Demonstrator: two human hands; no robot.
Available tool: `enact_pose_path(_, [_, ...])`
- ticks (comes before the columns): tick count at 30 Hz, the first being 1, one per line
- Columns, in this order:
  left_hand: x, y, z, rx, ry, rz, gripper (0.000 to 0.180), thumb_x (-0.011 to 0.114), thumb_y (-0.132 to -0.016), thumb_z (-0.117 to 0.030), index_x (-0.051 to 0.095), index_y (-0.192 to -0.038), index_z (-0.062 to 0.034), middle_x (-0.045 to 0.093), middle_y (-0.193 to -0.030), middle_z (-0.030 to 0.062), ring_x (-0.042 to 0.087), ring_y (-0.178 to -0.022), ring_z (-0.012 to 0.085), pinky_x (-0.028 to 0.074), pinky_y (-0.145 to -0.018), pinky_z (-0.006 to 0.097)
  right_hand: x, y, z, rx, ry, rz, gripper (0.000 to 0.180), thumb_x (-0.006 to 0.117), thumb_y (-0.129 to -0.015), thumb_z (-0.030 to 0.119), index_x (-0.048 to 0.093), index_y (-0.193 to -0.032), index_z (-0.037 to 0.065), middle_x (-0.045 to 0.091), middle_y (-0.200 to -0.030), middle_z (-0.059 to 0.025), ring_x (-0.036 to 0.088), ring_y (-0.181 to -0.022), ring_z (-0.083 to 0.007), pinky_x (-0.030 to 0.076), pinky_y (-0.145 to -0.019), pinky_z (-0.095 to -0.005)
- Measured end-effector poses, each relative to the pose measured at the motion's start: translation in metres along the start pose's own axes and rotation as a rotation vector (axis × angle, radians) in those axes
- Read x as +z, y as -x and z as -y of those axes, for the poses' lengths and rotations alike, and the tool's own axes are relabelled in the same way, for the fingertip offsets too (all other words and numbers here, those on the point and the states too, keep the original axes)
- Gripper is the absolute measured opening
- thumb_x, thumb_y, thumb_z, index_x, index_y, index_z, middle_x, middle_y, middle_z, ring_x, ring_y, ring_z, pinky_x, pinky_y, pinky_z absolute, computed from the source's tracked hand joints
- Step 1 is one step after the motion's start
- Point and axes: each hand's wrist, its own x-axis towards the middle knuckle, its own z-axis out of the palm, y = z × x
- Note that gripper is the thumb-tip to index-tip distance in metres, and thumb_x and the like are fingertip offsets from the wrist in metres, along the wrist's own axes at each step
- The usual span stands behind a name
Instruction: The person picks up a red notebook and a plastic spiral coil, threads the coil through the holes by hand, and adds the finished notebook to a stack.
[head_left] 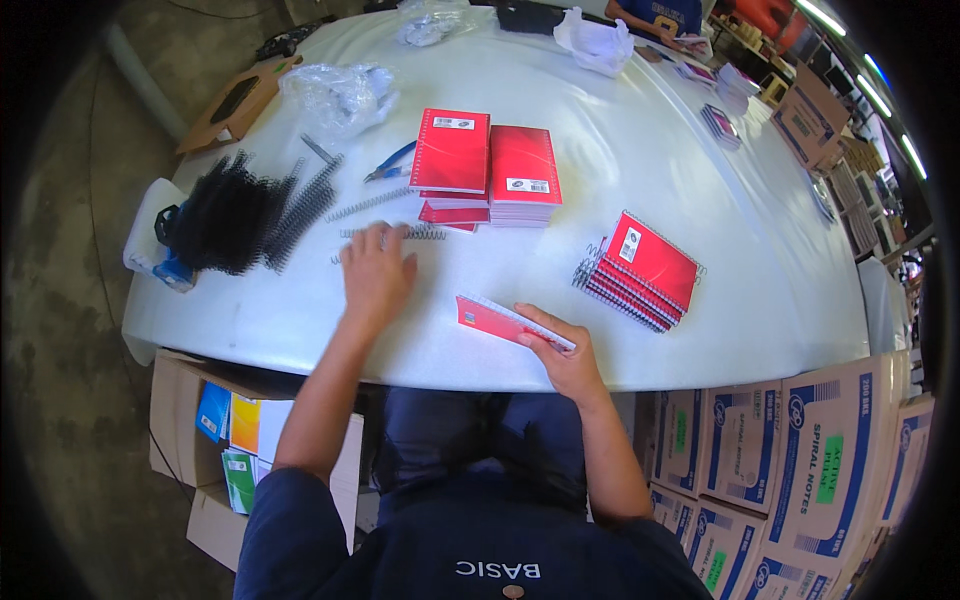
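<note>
Head view, left hand (375, 275) flat on one wire coil (400, 233), right hand (562, 352) clamped on one red notebook (505, 322)

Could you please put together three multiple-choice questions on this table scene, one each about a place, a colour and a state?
1. Where does the left hand rest?
A. on a wire binding coil
B. on a cardboard box
C. on the pliers

2. What colour are the notebook covers?
A. green
B. red
C. white

3. How is the red notebook in the right hand held?
A. flat and open
B. tilted on edge on the table
C. raised high

Answers: A, the fingers lie over the coil; B, every stack is red; B, its lower edge meets the table.
</note>
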Motion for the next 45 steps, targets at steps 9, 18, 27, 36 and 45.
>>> enact_pose_path(9, [-0.027, -0.032, 0.021, 0.142, 0.120, 0.140, 0.023, 0.069, -0.076, -0.024, 0.066, -0.092, -0.0070, 0.066, -0.085, 0.0066, 0.060, -0.083, 0.0246, 0.041, -0.076, 0.037, -0.008, 0.003, -0.005, -0.185, -0.070, -0.023, 0.025, 0.062, -0.083, -0.004, 0.063, -0.108, 0.000, 0.063, -0.113, -0.0138, 0.058, -0.102, -0.0155, 0.045, -0.090, -0.0291])
enact_pose_path(18, [-0.056, -0.002, -0.015, -0.182, 1.059, 0.839, 0.049, 0.056, -0.088, -0.026, 0.043, -0.130, -0.0036, 0.063, -0.085, 0.0159, 0.057, -0.082, 0.0183, 0.044, -0.077, 0.031, 0.001, 0.003, 0.008, -0.017, -0.159, -0.190, 0.031, 0.063, -0.082, -0.003, 0.057, -0.113, -0.002, 0.062, -0.107, -0.0087, 0.058, -0.097, -0.0128, 0.045, -0.088, -0.0265])
enact_pose_path(27, [-0.053, 0.005, -0.038, -0.062, 0.612, 0.734, 0.043, 0.051, -0.095, -0.034, 0.042, -0.121, -0.0021, 0.057, -0.070, 0.0109, 0.051, -0.062, 0.0171, 0.042, -0.062, 0.032, -0.004, 0.006, -0.001, 0.054, -0.217, -0.138, 0.026, 0.064, -0.083, -0.001, 0.063, -0.109, -0.003, 0.066, -0.101, -0.0077, 0.058, -0.092, -0.0094, 0.047, -0.084, -0.0245])
enact_pose_path(36, [-0.037, 0.010, -0.028, -0.056, 0.897, 0.641, 0.046, 0.045, -0.097, -0.040, 0.055, -0.083, 0.0026, 0.054, -0.063, 0.0131, 0.052, -0.059, 0.0221, 0.043, -0.060, 0.033, 0.001, 0.007, 0.005, 0.002, -0.191, -0.213, 0.023, 0.065, -0.082, -0.001, 0.065, -0.105, -0.005, 0.067, -0.096, -0.0084, 0.061, -0.087, -0.0096, 0.048, -0.080, -0.0238])
enact_pose_path(45, [-0.049, -0.023, -0.024, -0.481, 1.213, 1.123, 0.032, 0.052, -0.094, -0.030, 0.055, -0.076, -0.0042, 0.049, -0.060, -0.0004, 0.047, -0.059, 0.0106, 0.040, -0.059, 0.025, -0.002, 0.010, -0.004, -0.104, -0.122, -0.125, 0.025, 0.063, -0.083, -0.002, 0.065, -0.108, -0.002, 0.068, -0.100, -0.0109, 0.062, -0.089, -0.0112, 0.048, -0.082, -0.0241])
